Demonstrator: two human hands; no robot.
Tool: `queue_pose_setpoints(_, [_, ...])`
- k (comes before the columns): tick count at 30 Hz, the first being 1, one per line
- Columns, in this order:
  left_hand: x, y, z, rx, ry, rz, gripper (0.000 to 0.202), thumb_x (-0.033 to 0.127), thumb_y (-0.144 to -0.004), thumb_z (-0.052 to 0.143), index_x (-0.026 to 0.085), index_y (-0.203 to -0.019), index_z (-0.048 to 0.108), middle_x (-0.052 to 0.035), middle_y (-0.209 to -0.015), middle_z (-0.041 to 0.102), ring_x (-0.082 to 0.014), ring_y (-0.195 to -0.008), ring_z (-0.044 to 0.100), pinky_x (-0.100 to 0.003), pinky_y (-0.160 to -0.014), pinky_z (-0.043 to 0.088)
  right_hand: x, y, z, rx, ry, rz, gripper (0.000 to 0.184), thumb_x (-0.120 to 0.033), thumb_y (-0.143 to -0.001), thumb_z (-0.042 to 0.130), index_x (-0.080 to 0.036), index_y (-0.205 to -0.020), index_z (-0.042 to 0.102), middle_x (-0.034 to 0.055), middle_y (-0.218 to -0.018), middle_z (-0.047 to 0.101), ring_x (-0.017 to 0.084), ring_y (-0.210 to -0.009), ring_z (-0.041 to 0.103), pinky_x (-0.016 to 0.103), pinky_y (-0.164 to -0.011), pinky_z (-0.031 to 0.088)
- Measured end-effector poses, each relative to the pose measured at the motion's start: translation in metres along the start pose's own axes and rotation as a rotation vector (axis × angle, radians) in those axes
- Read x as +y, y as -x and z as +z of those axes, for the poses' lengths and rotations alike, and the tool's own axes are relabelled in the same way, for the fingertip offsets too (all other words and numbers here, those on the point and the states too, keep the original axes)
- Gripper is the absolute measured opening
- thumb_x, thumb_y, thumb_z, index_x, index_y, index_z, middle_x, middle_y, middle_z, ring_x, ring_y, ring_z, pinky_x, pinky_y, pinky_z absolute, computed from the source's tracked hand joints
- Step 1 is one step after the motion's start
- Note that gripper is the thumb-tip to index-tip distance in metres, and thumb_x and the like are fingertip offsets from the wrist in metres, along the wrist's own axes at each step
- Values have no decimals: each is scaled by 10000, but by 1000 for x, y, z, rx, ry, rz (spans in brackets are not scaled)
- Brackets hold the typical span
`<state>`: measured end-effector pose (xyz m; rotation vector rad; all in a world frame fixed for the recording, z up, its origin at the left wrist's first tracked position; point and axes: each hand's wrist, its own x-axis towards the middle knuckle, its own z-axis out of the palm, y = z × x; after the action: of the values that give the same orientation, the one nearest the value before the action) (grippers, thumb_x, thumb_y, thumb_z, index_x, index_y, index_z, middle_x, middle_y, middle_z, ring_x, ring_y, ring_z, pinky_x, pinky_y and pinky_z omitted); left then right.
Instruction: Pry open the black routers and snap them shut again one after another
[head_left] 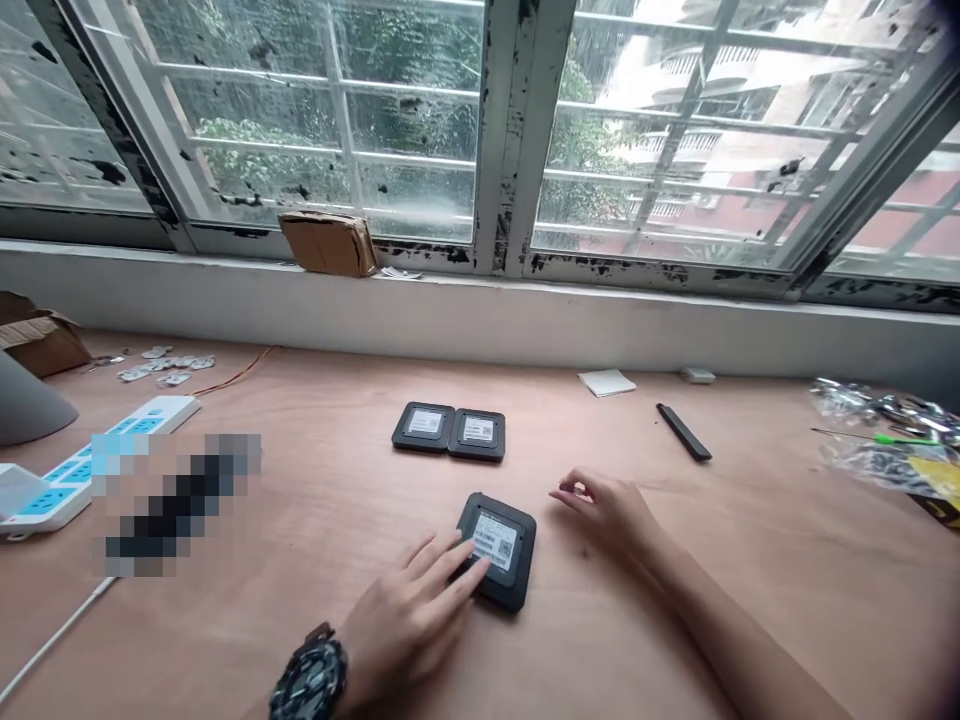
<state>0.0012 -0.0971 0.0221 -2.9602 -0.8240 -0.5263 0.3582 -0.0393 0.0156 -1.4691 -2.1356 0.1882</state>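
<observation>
Wristwatch on left hand, fingers spread on black device (barcode label unreadable), right fingers curled beside.

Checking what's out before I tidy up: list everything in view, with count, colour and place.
Square black plastic devices with white labels: 3, black, two touching mid-bench, one under the left hand
Plywood bench: 1, pale tan, filling the lower view
Power strip: 1, white and blue, left of bench
Cardboard parcel: 1, brown, on window ledge
Cardboard box: 1, brown, far left
Slim bar: 1, black, right of the devices
Paper pad: 1, white, back of bench
Crumpled plastic bags: several, clear, right edge
Screwdriver: 1, green handle, on the bags
Small parts: several, whitish, back left
Wristwatch: 1, black, left wrist
Left hand: 1, on the nearest device
Right hand: 1, beside that device
</observation>
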Motion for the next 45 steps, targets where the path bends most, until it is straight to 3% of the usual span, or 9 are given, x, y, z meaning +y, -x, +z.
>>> queue_pose_setpoints(3, [10, -36, 7, -68, 35, -32, 710, 437, -972, 606, 241, -1590, 317, -128, -1628, 334, -391, -1474, 355, -597, -1160, 395, -4, -3, 1, -30, -24, -24, 308, -505, -984, 570, -251, -906, 726, 35, -985, 741, 168, -681, 688, 278, -616, 484])
queue_pose_setpoints(7, [13, -61, 17, -167, 117, 3, 777, 646, -943, 568, 302, -1590, 310, -109, -1655, 271, -414, -1506, 270, -693, -1176, 286, -9, -1, 4, -104, -23, -52, 270, -466, -1000, 563, -280, -974, 756, 18, -1033, 722, 165, -749, 705, 279, -675, 514])
queue_pose_setpoints(14, [-10, -10, 11, -88, 41, -156, 738, 558, -945, 617, 365, -1587, 307, -54, -1655, 278, -387, -1495, 314, -641, -1179, 320, -7, 0, 0, -125, 4, -44, 246, -432, -1011, 543, -294, -989, 745, 18, -1048, 713, 172, -768, 704, 288, -693, 535])
queue_pose_setpoints(18, [-42, 34, 2, -78, -103, -339, 723, 534, -996, 527, 354, -1617, 203, -51, -1659, 258, -371, -1504, 300, -633, -1179, 305, -24, 4, 3, -82, 106, -125, 226, -393, -1009, 532, -286, -1085, 715, 64, -1151, 694, 190, -755, 698, 310, -656, 533])
queue_pose_setpoints(22, [-90, 59, -5, -45, -186, -481, 759, 569, -994, 500, 338, -1627, 152, -56, -1660, 258, -337, -1515, 286, -600, -1216, 235, -60, -8, 27, -104, 74, -416, 257, -297, -1000, 532, -256, -1210, 676, 111, -1163, 709, 272, -1011, 685, 411, -884, 536])
queue_pose_setpoints(27, [-153, 50, -7, -24, -209, -572, 777, 652, -974, 472, 287, -1617, 234, -95, -1650, 286, -350, -1513, 287, -597, -1215, 209, -77, -61, 70, 37, 190, -287, 511, -290, -993, 521, -141, -1480, 476, 200, -1509, 501, 353, -1308, 546, 518, -1068, 470])
queue_pose_setpoints(31, [-196, 24, -7, -54, -158, -545, 863, 720, -940, 474, 240, -1617, 240, -139, -1642, 300, -353, -1516, 276, -577, -1203, 231, -69, -84, 85, -1, 191, -258, 558, -320, -995, 526, -107, -1504, 446, 192, -1556, 456, 327, -1452, 415, 524, -1190, 370])
queue_pose_setpoints(38, [-237, -11, -1, -99, -81, -431, 997, 814, -796, 608, 326, -1600, 276, -101, -1659, 278, -351, -1528, 231, -521, -1196, 257, -81, -19, 56, -53, 151, -285, 544, -238, -990, 520, -174, -1524, 442, 133, -1549, 482, 311, -1448, 434, 533, -1189, 398])
queue_pose_setpoints(45, [-227, -39, 16, -82, -33, -360, 744, 723, -847, 648, 394, -1492, 476, -85, -1622, 362, -365, -1488, 304, -587, -1190, 225, -105, 37, 36, -200, 126, -259, 572, -238, -995, 521, -214, -1554, 402, 80, -1601, 397, 315, -1460, 414, 522, -1180, 428])
